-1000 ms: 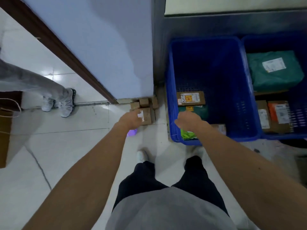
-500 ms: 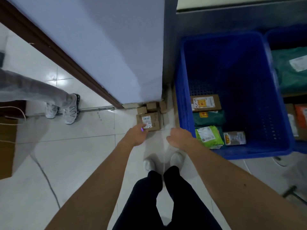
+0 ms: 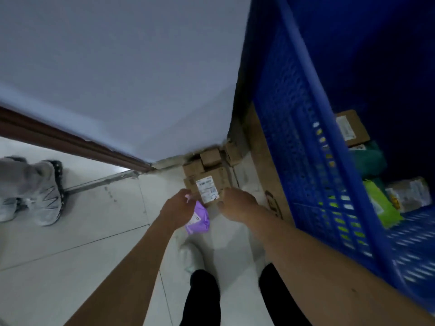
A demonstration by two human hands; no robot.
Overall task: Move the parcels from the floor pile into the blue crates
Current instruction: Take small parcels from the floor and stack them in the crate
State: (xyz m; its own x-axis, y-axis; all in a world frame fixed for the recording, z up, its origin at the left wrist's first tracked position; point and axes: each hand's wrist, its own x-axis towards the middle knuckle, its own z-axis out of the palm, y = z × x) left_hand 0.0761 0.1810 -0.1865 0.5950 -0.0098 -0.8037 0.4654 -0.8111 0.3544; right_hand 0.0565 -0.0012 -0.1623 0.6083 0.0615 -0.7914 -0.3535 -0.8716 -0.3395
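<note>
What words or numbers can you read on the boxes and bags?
"2", handwritten, on the white label of the brown cardboard box by the wall; its printed lines are too blurred.
White label on the purple plastic bag: too small.
Label on the brown box in the blue plastic crate: blurred.
Green packet label: blurred.

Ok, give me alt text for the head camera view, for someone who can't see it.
Two bare hands reach down to a labelled cardboard box in a small floor pile at a wall corner, the left hand holding a purple parcel, the right hand at the box's edge. A blue crate holding parcels stands to the right.
</note>
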